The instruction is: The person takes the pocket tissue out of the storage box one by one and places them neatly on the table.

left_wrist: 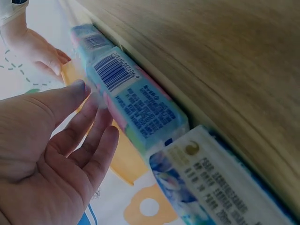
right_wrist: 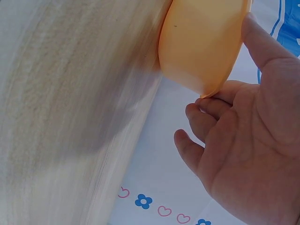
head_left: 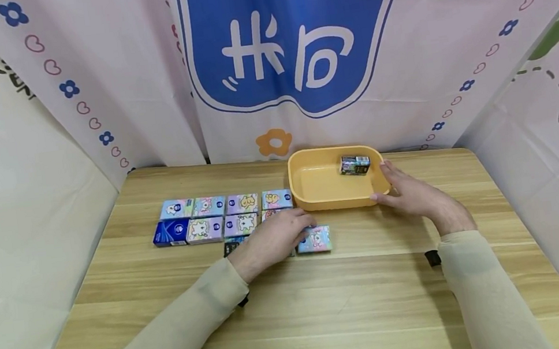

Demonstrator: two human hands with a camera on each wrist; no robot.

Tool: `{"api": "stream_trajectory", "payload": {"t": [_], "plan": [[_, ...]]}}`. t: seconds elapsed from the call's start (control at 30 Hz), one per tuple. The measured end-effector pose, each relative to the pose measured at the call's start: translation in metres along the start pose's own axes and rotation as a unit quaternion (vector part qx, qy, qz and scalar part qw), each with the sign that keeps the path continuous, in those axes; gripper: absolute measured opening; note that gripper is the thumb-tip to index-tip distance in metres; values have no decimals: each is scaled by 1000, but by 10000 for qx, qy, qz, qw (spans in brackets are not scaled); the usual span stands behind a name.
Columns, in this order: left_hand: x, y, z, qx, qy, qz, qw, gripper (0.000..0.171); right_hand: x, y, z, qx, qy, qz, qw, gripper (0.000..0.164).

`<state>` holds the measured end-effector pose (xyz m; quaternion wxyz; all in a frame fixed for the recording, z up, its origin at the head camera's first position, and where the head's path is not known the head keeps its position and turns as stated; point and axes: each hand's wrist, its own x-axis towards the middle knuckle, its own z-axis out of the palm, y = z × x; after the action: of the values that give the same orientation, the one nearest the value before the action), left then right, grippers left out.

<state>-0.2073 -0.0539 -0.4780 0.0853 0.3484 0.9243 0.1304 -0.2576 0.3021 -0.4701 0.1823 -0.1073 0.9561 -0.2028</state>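
Note:
Small tissue packs lie in neat rows on the table, among them a blue-and-pink pack [head_left: 315,240] at the near right. My left hand [head_left: 278,236] is over the right part of these rows, its fingertips beside that pack. In the left wrist view, thumb and fingers of the left hand [left_wrist: 61,140] are loosely bent next to a pack with a barcode [left_wrist: 136,98]. My right hand [head_left: 415,193] holds the right end of a yellow plastic basin [head_left: 335,203], thumb and fingers at its rim. Inside the basin stands a dark, colourful pack [head_left: 354,165]. My left hand hides some packs.
A dark blue pack [head_left: 170,233] sits at the left end of the rows. The wooden table [head_left: 369,309] extends toward me. Behind its far edge hangs a printed white cloth [head_left: 146,115], close to the basin.

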Motion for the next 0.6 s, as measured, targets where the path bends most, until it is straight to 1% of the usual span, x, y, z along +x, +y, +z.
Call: {"api": "stream_trajectory", "payload": {"t": [0.33,0.4,0.47,0.53,0.6], "plan": [[0,-2,1,138,-3,74,9999,26,1,-1,0,10,-15,22,10000,105],[0,-2,0,142,50,125,9998,25,1,-1,0,-4,-14,12,10000,105],[0,-3,-2,127,245,221,9994,25,1,-1,0,1,-16,5,10000,105],[1,-4,-6,128,586,340,9976,24,2,0,0,-1,-21,-5,10000,105],[2,-5,-11,170,1001,429,9939,24,1,-1,-1,-5,-22,-21,10000,104]]}}
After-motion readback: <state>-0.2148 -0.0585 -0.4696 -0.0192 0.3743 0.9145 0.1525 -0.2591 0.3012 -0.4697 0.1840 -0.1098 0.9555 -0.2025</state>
